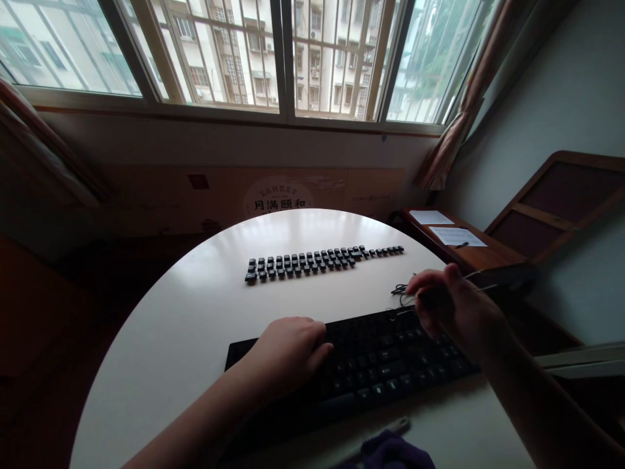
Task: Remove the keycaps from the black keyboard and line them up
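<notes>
Your left hand [293, 345] rests curled on the black plastic keyboard [385, 369]; your right hand [456, 306] is half-curled near its right end; whether either grips anything, I cannot tell.

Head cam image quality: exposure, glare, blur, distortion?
Head view: backlit, bright window against a dark foreground; head view: white sheen on the far part of the round table; head view: keyboard so dark that many legends are lost; head view: right hand looks soft, possibly motion blur; head view: apparent wide-angle stretch, the window's sides splaying outward.
</notes>
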Demonstrator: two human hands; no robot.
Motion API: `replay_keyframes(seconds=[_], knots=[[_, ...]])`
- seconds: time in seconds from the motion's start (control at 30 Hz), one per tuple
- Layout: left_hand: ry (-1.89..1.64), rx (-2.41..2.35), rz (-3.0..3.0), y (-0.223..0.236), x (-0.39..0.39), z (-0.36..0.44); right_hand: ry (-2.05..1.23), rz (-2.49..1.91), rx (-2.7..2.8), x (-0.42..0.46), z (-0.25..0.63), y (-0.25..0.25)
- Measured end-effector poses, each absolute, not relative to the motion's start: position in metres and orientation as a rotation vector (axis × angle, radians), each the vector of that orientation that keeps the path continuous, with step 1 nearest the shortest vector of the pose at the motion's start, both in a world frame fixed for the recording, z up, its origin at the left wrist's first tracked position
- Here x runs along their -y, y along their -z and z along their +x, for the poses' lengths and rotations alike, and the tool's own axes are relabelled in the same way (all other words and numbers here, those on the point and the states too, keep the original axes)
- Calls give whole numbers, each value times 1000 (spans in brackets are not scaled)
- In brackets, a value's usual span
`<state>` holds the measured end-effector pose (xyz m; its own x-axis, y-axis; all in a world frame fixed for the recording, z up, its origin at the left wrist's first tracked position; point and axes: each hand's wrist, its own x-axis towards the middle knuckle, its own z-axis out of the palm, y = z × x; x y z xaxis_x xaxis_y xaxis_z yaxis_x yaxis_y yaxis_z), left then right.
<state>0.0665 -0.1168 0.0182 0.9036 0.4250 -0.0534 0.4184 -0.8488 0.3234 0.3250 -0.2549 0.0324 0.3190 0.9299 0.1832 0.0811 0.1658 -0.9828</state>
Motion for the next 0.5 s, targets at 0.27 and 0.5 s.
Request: replay_keyframes(seconds=[0.27,0.5], knots=[[-74,-590,2784,-21,115,72,-879,-1335,1073,262,309,10],[-77,-514,2766,-12,114,70,-755,-1461,975,257,311,30]])
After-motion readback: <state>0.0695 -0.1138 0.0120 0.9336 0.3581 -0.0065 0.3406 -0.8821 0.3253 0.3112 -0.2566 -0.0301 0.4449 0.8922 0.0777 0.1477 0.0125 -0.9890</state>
